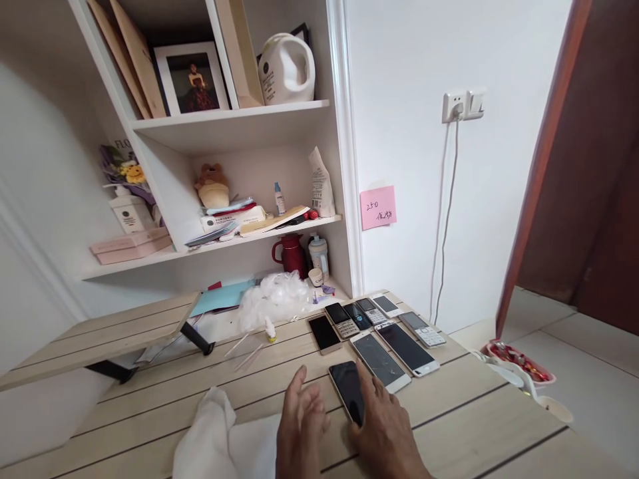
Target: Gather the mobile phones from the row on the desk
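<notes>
Head view: both wrists are cut off by the bottom edge. The right hand (pixel 382 426) lies on the black phone (pixel 347 391), covering its near end and steadying it flat on the wooden table (pixel 474 406); whether the fingers curl under it is hidden. The left hand (pixel 299 426) hovers unclenched, holding nothing, just at the phone's 9 o'clock. A white cloth (pixel 210 436) at 8 o'clock runs out of frame. More phones (pixel 379 359) crowd 1 o'clock; bare boards stretch toward 3 o'clock, up to the table's right edge.
</notes>
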A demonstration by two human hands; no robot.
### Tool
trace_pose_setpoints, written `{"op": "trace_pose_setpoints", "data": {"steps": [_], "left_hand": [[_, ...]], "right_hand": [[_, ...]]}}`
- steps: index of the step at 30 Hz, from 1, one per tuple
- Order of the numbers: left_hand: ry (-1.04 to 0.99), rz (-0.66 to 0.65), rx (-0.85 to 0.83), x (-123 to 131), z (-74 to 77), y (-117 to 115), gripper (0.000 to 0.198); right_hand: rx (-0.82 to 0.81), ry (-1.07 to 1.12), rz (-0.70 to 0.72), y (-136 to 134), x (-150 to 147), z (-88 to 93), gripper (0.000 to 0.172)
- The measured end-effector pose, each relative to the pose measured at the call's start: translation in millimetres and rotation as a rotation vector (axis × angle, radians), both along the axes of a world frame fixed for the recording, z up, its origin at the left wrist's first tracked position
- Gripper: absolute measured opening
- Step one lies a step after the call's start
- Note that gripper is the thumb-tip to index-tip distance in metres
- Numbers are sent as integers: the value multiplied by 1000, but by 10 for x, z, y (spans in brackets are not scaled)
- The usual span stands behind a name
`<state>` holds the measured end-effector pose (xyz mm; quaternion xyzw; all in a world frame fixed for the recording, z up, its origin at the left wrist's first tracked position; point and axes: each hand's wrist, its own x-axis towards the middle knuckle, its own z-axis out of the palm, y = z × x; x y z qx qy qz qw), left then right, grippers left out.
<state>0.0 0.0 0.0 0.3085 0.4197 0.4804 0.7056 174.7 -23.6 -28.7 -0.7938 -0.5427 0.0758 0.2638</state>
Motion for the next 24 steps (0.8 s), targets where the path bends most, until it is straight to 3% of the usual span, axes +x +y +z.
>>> {"op": "trace_pose_setpoints", "data": {"steps": [2, 3, 5, 8, 12, 15, 19, 24], "left_hand": [[69, 96, -113, 272, -67, 79, 71], [72, 70, -161, 380, -113, 96, 69], [35, 45, -252, 514, -210, 116, 52], [-16, 30, -247, 513, -320, 186, 30], [-57, 31, -285, 356, -407, 321, 25], [-165, -2, -353, 339, -475, 336, 28], [-261, -49, -399, 455, -520, 281, 31], [-342, -134, -460, 499, -445, 278, 42]], "right_hand": [[29, 130, 19, 10, 24, 37, 97], [34, 199, 38, 11, 17, 38, 98], [27, 319, 81, 5, -39, 4, 99], [39, 328, 183, -10, -162, -105, 99], [37, 155, 353, 46, -71, -155, 81], [145, -59, 217, 193, 233, -79, 54], [76, -304, 27, 459, 555, -21, 55], [0, -269, -43, 661, 604, -102, 52]]}}
